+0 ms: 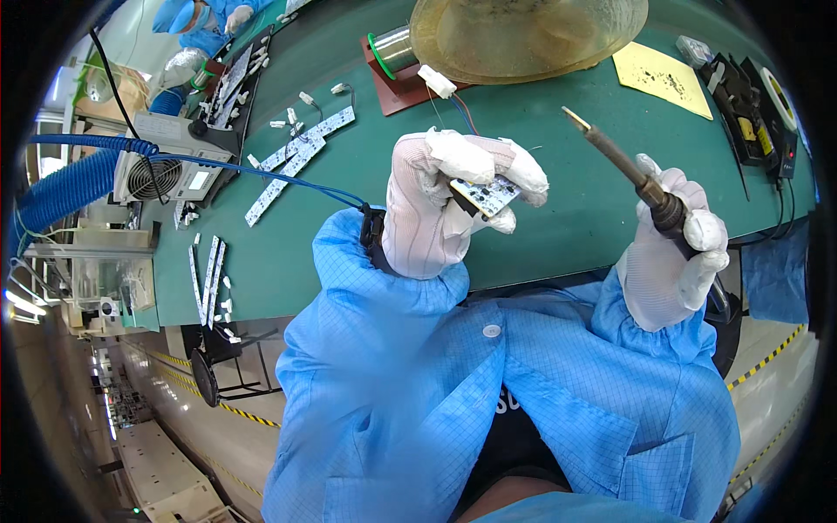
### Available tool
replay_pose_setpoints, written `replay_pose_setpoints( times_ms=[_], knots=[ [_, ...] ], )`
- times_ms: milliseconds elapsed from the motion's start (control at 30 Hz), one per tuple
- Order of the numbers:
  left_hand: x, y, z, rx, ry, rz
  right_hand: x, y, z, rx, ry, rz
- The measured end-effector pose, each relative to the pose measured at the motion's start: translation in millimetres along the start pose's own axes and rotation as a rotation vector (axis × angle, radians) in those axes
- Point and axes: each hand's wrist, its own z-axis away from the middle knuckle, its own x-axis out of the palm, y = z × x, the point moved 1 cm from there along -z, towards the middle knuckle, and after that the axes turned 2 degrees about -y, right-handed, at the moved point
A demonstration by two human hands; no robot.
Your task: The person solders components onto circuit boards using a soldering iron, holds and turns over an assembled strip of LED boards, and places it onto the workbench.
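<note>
My left hand [427, 200], in a white glove with covered fingertips, is closed on a small white circuit board [493, 195] with dark spots. The fingers hide part of the board. Behind that hand, a white plug connector [437, 82] with thin wires rises next to a solder spool [395, 50]; the lower wire ends are hidden behind the fingers. My right hand [663, 270], also gloved, grips a soldering iron [621, 162] by its handle. Its tip points up and to the left, apart from the board.
A cloudy yellowish bowl-shaped cover [532, 44] hangs over the far side of the green table [558, 235]. A yellow sponge sheet [663, 80] and a black soldering stand [741, 113] are at right. Board strips [301, 161] and a fan unit [170, 157] lie left; a co-worker [196, 22] sits beyond.
</note>
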Motion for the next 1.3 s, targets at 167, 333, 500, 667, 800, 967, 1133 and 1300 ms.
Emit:
replay_pose_setpoints(
  times_ms=[167,333,500,667,800,967,1133,1300],
  knots=[
    [12.7,2.2,-2.6,-0.074,0.230,0.217,-4.1,2.2,2.4,0.051,-0.030,-0.007],
    [8.5,-1.4,3.6,-0.009,0.126,0.046,33.6,8.3,-12.6,0.073,-0.019,0.072],
    [22.5,0.2,2.1,-0.180,0.249,0.090,54.4,16.2,-23.5,0.302,-0.054,0.174],
    [22.0,-0.8,4.4,-0.207,0.335,0.272,65.1,12.0,-23.4,0.583,0.045,-0.066],
    [20.9,3.4,5.3,-0.298,0.335,0.355,66.7,15.5,-18.5,0.563,0.125,-0.079],
    [19.0,4.4,7.6,-0.310,0.341,0.321,66.2,17.0,-17.7,0.554,0.118,-0.135],
    [23.5,5.1,7.8,-0.327,0.334,0.201,67.0,13.9,-20.2,0.528,0.141,-0.135],
    [17.8,4.3,1.9,-0.139,0.252,0.074,57.9,14.0,-20.3,0.253,-0.032,0.323]
  ],
)
